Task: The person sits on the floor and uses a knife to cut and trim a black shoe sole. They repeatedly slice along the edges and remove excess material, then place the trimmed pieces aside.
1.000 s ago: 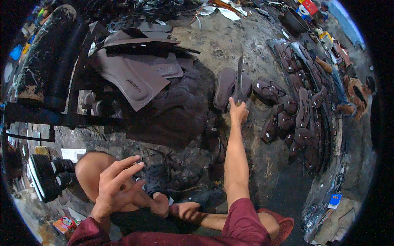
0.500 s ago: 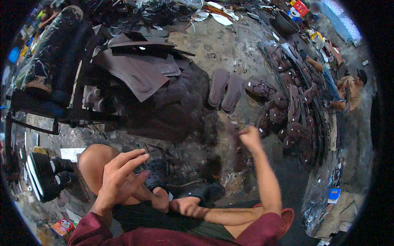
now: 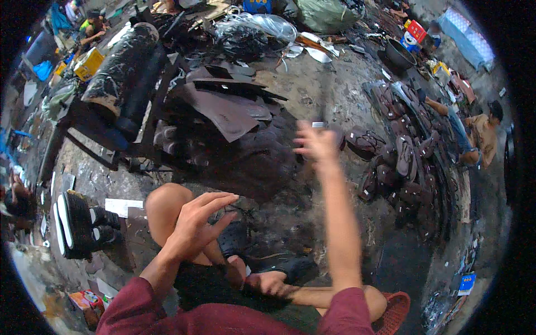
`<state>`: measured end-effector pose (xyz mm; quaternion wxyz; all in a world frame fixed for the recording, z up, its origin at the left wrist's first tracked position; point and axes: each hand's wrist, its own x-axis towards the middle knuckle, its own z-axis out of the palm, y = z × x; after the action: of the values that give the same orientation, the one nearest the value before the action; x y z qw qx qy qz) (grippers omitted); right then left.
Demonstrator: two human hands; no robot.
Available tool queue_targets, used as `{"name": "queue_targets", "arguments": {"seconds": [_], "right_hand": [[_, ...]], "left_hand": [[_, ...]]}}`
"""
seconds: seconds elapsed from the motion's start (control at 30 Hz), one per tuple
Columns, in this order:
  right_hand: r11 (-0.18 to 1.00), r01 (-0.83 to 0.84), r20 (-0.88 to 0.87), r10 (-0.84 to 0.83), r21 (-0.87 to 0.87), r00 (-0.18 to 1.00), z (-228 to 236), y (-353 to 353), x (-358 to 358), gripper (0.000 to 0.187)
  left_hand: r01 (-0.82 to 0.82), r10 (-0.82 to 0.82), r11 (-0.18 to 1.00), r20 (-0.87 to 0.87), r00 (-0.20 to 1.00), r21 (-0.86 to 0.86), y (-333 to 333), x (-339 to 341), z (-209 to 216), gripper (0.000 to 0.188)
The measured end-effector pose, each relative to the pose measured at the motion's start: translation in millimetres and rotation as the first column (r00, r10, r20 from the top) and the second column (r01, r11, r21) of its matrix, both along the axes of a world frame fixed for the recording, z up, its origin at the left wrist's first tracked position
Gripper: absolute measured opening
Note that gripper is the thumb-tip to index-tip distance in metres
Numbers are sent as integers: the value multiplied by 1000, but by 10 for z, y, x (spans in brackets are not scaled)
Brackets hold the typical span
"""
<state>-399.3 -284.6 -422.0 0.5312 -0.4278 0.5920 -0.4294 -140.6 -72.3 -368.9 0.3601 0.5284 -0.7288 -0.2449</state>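
Note:
My left hand is raised beside my bent knee, fingers stretched and thumb apart, holding nothing. My right hand reaches forward over the floor, blurred by motion, with its fingers spread. Beneath and behind it, the pair of brown footbeds is mostly hidden; only a brown edge shows at its right. A small white patch appears just beyond the fingers; I cannot tell what it belongs to. Left of this hand lies a heap of dark brown moulded sole sheets. To its right are several brown sandals with small white tags.
A dark roller machine stands at the far left. Black-and-white slabs lie left of my knee. A person sits beyond the sandals, and another at the upper left. A black basin and plastic bags lie farther off.
My right hand has moved forward and left, from a closed shape to spread fingers, now covering the footbeds. The view has shifted, so the scene sits farther right and lower. My left hand stays raised.

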Motion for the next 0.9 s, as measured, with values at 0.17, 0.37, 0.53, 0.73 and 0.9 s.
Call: {"name": "queue_targets", "arguments": {"seconds": [0.17,0.37,0.53,0.73,0.9], "right_hand": [[977,132,506,-201,170,839,-426,148,1389,30],[935,-143,787,-184,326,589,190,1820,1059,24],[682,-278,586,-268,676,765,485,3087,525,26],[996,87,-218,-80,19,973,-258,3692,-12,36],[970,52,-341,-132,-236,931,364,3800,48,57]], "left_hand": [[-3,-12,991,-108,994,-131,13,-19,-22,39],[-242,236,955,-933,271,171,117,399,-96,97],[277,-9,960,-989,146,33,163,399,-322,86],[259,345,875,-902,261,410,695,370,553,37],[215,533,659,-649,542,721,867,666,652,31]]}}
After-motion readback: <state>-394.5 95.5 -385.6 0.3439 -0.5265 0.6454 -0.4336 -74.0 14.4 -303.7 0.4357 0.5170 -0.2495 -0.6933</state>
